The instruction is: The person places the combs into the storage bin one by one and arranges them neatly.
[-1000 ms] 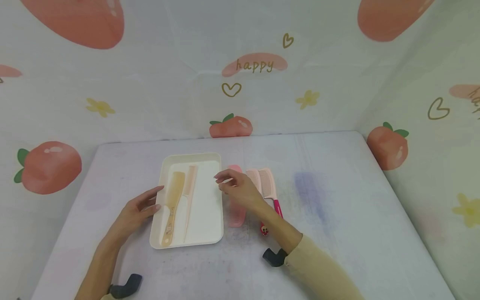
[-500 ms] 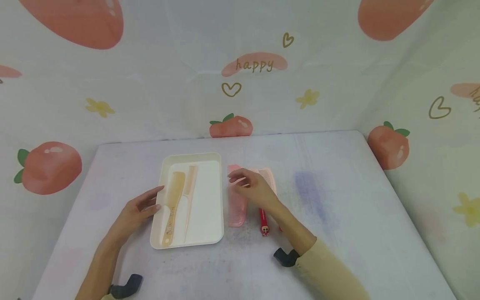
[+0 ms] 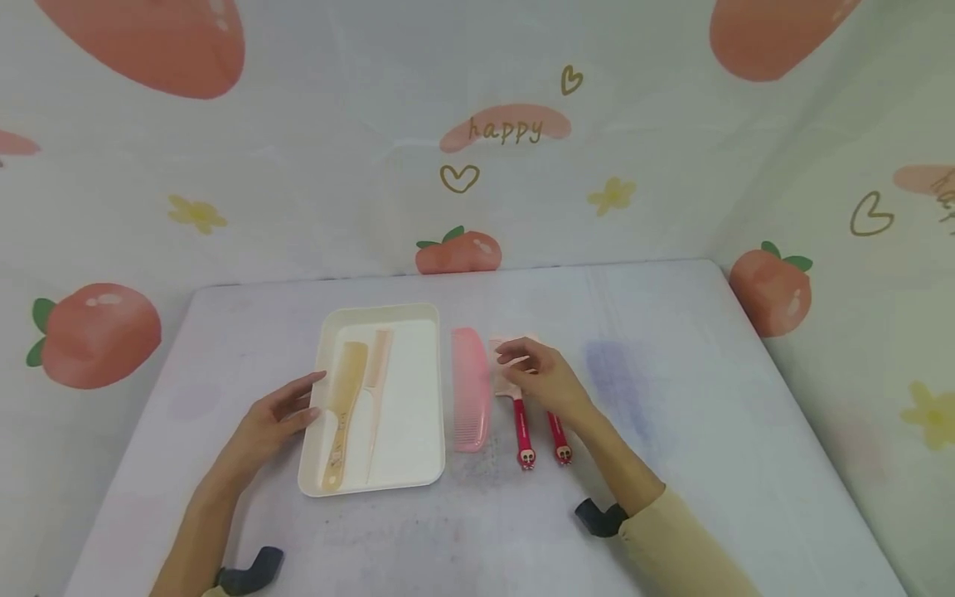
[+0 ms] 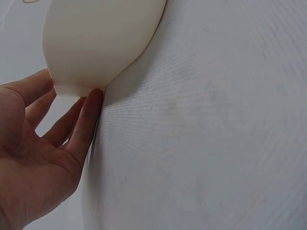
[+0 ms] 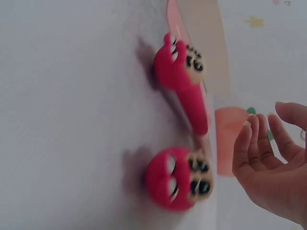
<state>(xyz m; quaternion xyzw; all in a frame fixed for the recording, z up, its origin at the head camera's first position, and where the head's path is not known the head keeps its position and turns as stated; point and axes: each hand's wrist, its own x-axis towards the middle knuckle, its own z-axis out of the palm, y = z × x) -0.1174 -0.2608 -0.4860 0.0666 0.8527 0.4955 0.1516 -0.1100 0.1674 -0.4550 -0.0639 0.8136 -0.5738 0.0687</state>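
Note:
My left hand (image 3: 269,423) touches the left side of a white tray (image 3: 409,414), its fingertips against the wall in the left wrist view. A tan handled comb (image 3: 347,381) and a pale pink tail comb (image 3: 379,365) lie in the tray. To the tray's right lies a pink comb (image 3: 473,390). My right hand (image 3: 548,377) holds nothing; its fingers are loosely bent above two combs with red handles, the left one (image 3: 521,427) and the right one (image 3: 556,431). The hand hides much of their pale heads. Cartoon-face handle ends (image 5: 177,179) show large in the right wrist view.
A pale cloth (image 3: 418,547) covers the table. Behind it and at the sides hangs a white curtain (image 3: 336,182) printed with peaches and hearts. Dark bands (image 3: 252,572) sit at both wrists.
My right hand has moved right, from the tray's right edge across the pink comb to the red-handled combs. The pink comb is now uncovered. My left hand has stayed at the tray.

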